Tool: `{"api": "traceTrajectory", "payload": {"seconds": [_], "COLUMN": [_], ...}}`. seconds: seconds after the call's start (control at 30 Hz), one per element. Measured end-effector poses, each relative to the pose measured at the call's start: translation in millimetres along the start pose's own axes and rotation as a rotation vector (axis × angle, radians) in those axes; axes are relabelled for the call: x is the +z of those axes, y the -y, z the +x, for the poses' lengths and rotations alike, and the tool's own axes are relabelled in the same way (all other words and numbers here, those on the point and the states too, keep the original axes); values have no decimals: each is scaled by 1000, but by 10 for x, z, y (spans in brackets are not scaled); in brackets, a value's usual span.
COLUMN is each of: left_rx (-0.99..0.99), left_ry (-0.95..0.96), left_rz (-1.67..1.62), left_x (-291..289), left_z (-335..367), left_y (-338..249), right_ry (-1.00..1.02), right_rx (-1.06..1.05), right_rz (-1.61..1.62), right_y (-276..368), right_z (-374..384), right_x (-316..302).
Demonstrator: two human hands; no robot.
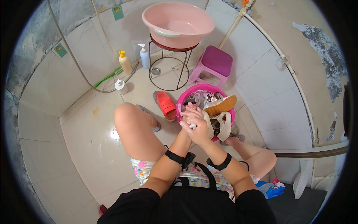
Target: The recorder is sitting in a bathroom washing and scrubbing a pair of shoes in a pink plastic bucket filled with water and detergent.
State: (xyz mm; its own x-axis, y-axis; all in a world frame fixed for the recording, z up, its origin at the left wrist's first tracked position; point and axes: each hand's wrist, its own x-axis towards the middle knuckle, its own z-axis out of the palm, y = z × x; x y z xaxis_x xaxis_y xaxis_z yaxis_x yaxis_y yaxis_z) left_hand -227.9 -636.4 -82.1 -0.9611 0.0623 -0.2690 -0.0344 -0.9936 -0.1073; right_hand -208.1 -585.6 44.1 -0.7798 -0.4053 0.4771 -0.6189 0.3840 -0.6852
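Observation:
My hands are pressed together over the near left rim of a bright pink basin (pixel 180 98), with white suds on the skin. My right hand (pixel 200 131) lies across the left, its fingers bent around a small white lump (pixel 192 126), perhaps soap or foam. Mostly covered by it, my left hand (pixel 191 108) shows only some of its fingers. Shoes fill the basin: one with a tan sole (pixel 221 106) rests on its side on top, and a cream shoe (pixel 224 127) leans at the near right. White laces and dark parts show among them.
Left of the basin lies a red slipper (pixel 166 105). Behind stand a pale pink washbasin (pixel 175 35) on a wire stand (pixel 185 69) and a purple-topped stool (pixel 216 61). Pump bottles (pixel 125 62), a green brush (pixel 108 77) and a grey hose (pixel 76 65) are at the far left.

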Motion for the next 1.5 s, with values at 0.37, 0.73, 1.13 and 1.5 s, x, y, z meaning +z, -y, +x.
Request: {"api": "traceTrajectory", "payload": {"seconds": [0.37, 0.73, 1.13, 1.5], "left_rx": [-37, -80, -325, -101], "left_ry": [-236, -252, -112, 158], "left_rz": [235, 263, 319, 116], "left_x": [377, 489, 910, -634], "left_z": [-196, -282, -371, 111], "left_y": [8, 62, 89, -89], "right_ry": [56, 83, -12, -72], "right_rx": [-69, 253, 1051, -48], "right_rz": [-155, 53, 1439, 78], "right_y": [115, 16, -682, 140], "right_z": [-105, -77, 280, -111], "right_x": [179, 88, -327, 269]}}
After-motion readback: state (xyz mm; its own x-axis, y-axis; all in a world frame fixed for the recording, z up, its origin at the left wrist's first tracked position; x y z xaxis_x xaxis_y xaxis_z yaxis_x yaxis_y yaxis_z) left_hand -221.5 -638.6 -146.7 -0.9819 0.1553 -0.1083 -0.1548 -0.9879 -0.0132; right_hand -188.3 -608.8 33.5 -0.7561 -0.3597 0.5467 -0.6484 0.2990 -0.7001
